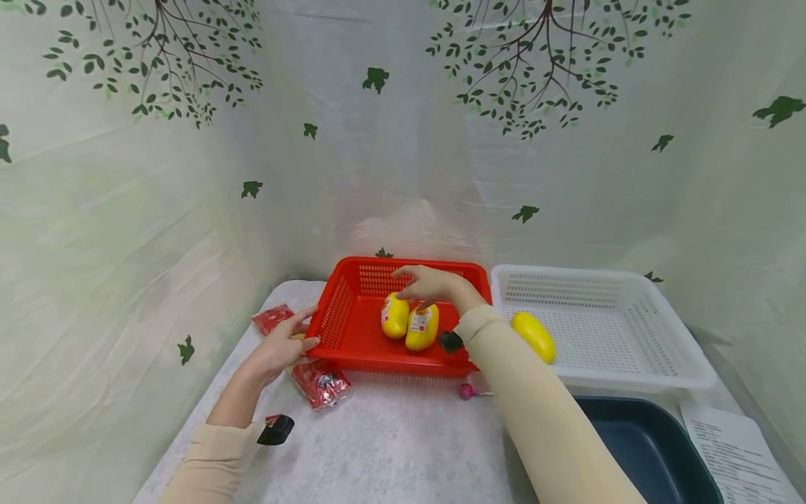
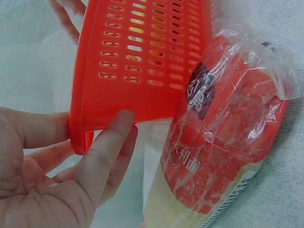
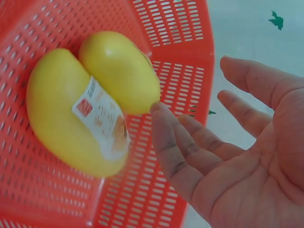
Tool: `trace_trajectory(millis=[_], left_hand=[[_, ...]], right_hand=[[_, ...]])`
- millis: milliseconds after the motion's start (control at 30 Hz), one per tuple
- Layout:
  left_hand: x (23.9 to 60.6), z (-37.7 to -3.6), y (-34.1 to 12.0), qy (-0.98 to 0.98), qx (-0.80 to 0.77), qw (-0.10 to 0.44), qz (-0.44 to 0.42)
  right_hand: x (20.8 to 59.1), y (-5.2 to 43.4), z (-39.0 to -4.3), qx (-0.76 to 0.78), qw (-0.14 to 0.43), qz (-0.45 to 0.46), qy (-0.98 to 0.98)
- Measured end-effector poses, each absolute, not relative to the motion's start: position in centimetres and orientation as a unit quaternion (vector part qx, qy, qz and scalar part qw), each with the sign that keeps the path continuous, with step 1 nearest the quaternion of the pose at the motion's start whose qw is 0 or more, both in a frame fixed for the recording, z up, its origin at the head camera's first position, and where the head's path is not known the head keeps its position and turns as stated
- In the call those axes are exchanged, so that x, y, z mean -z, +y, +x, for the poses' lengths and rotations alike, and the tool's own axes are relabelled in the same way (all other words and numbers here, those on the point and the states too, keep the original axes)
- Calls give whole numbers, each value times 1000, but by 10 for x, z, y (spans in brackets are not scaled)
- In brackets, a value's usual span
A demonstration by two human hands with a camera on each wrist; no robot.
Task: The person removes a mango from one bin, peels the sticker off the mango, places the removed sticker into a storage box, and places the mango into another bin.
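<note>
Left hand [image 1: 280, 350]: our left hand rests against the left rim of the red basket [image 1: 352, 329]. Left grip: fingers straight and spread; in the left wrist view the thumb [image 2: 107, 152] lies flat on the outer wall of the basket, nothing pinched.
Right hand [image 1: 431, 285]: we hold it above the inside of the red basket, just over the two yellow packs. Right grip: fingers relaxed and apart, palm bare in the right wrist view, holding nothing; a fingertip [image 3: 161, 116] sits just beside the nearer pack, and we cannot tell whether it touches.
Yellow packs: two lie side by side, touching, on the basket floor. The left yellow pack [image 1: 394, 316] is plain; the right yellow pack [image 1: 422, 327] carries a white and red label.
Red basket: stands on the grey worktop [image 1: 390, 441], its right side next to the white basket [image 1: 667, 329].
White basket: holds a third yellow pack [image 1: 534, 337].
Red wrapped packets: one red packet [image 1: 321, 383] lies at the basket's front left corner, another red packet [image 1: 272, 318] beyond our left hand.
Dark blue tray [image 1: 655, 448]: in front of the white basket, printed sheet [image 1: 733, 448] to its right.
</note>
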State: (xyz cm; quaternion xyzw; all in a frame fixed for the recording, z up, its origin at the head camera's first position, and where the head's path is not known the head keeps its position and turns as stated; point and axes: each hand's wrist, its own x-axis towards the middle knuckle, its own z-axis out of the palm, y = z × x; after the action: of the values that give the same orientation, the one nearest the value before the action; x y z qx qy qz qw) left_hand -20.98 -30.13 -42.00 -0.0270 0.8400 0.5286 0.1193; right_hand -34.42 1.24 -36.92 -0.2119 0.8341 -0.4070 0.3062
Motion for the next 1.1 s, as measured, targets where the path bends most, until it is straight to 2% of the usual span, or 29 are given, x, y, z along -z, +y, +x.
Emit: trace_trajectory(millis=[467, 733, 1100], left_hand=[[423, -208, -300, 838, -532, 113, -44], [421, -211, -302, 836, -537, 105, -31], [422, -208, -301, 829, -546, 114, -35]], right_hand=[[375, -17, -351, 453, 373, -103, 803], [374, -29, -343, 490, 355, -44, 795], [386, -39, -338, 459, 374, -4, 806]])
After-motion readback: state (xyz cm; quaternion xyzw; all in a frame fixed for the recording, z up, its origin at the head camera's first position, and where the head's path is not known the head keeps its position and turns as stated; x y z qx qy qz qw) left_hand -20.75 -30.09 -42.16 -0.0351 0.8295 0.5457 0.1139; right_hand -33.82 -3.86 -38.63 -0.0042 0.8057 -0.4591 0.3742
